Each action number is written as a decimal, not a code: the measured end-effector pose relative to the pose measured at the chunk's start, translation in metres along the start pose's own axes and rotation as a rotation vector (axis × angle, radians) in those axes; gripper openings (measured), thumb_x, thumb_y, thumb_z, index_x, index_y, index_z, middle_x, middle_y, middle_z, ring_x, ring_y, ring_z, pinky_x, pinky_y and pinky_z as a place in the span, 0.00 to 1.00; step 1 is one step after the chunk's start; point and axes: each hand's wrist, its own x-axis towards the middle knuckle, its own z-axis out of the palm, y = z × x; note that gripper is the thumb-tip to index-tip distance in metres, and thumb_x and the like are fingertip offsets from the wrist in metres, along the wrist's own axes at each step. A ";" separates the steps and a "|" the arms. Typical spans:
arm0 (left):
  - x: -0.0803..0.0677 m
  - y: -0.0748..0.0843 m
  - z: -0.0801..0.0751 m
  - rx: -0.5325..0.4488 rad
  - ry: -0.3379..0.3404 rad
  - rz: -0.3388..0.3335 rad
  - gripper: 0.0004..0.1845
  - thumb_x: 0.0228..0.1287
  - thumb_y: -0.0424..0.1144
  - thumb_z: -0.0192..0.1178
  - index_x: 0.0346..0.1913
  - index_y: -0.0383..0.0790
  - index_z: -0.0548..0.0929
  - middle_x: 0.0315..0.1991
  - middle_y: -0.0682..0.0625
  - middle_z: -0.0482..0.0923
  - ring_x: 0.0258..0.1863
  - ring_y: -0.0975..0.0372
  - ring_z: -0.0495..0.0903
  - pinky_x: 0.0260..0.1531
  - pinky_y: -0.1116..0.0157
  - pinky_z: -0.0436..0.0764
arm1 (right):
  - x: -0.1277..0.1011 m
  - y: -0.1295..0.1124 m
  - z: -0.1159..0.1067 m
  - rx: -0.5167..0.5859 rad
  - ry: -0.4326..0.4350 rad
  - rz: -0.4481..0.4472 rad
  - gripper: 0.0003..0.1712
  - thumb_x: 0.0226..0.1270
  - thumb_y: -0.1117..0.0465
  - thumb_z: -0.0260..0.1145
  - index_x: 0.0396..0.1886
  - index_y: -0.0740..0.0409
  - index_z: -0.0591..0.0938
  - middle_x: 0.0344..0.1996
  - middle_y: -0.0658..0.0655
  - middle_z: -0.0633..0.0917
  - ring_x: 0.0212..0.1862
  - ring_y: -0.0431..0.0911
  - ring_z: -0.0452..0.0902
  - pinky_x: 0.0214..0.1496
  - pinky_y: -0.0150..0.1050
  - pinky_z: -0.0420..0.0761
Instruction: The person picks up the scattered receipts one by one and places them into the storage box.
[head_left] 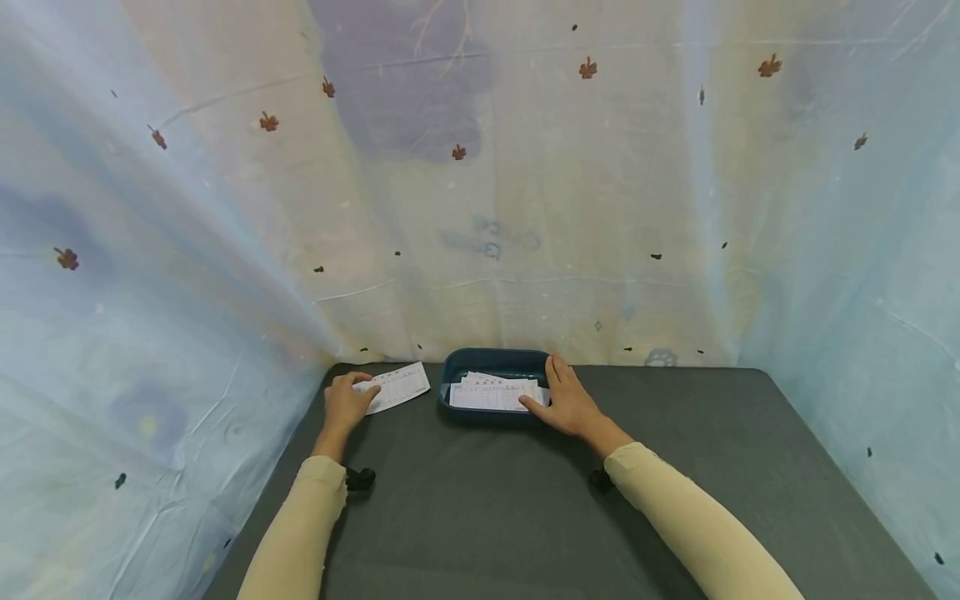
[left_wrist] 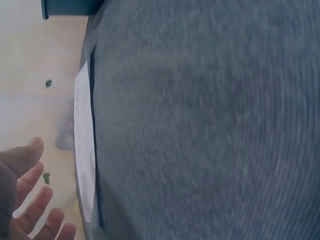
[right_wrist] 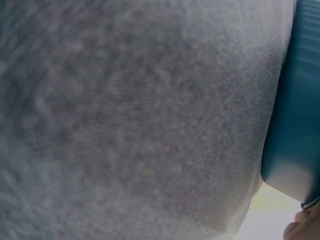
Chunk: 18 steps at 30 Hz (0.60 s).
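Note:
A printed white slip of paper (head_left: 397,387) lies on the table left of a dark blue plastic basket (head_left: 495,356). Just over the slip's left end is my left hand (head_left: 347,402). In the left wrist view, the fingers (left_wrist: 37,207) are spread and apart from the slip (left_wrist: 86,150). My right hand (head_left: 567,402) holds the right end of the basket, its thumb over the papers (head_left: 491,395) inside. Low in the right wrist view, fingertips (right_wrist: 302,222) show at the far corner of the basket (right_wrist: 295,115); the rest of that hand is out of frame.
A dark grey cloth covers the table (head_left: 480,517). Pale patterned curtains (head_left: 525,208) hang along its back and both sides, close behind the basket. A black strap part (head_left: 361,479) sticks out beside the left wrist.

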 end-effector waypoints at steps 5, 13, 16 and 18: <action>-0.001 -0.008 -0.005 0.030 -0.039 -0.017 0.26 0.74 0.39 0.69 0.66 0.27 0.79 0.68 0.25 0.71 0.69 0.29 0.65 0.69 0.32 0.63 | -0.001 -0.002 -0.002 0.003 -0.010 0.002 0.64 0.76 0.28 0.59 0.86 0.72 0.48 0.87 0.70 0.47 0.87 0.62 0.40 0.86 0.60 0.49; 0.001 -0.020 -0.005 0.077 -0.117 -0.089 0.33 0.77 0.40 0.65 0.75 0.24 0.70 0.75 0.23 0.63 0.72 0.28 0.62 0.72 0.34 0.62 | -0.001 -0.002 -0.003 -0.002 -0.010 -0.004 0.64 0.76 0.28 0.59 0.86 0.73 0.47 0.87 0.70 0.47 0.87 0.63 0.42 0.86 0.60 0.50; 0.000 -0.022 -0.005 0.080 -0.144 -0.120 0.35 0.78 0.41 0.64 0.77 0.23 0.66 0.77 0.23 0.60 0.73 0.27 0.60 0.73 0.34 0.62 | -0.001 -0.001 -0.002 0.003 -0.002 -0.008 0.63 0.77 0.29 0.59 0.85 0.73 0.48 0.87 0.70 0.47 0.87 0.63 0.42 0.86 0.61 0.50; 0.000 -0.023 -0.006 0.103 -0.169 -0.129 0.38 0.79 0.41 0.64 0.79 0.22 0.63 0.77 0.22 0.58 0.73 0.26 0.59 0.74 0.34 0.61 | 0.000 -0.001 -0.002 0.005 -0.001 -0.008 0.63 0.77 0.29 0.59 0.85 0.73 0.48 0.87 0.70 0.47 0.87 0.63 0.42 0.86 0.61 0.50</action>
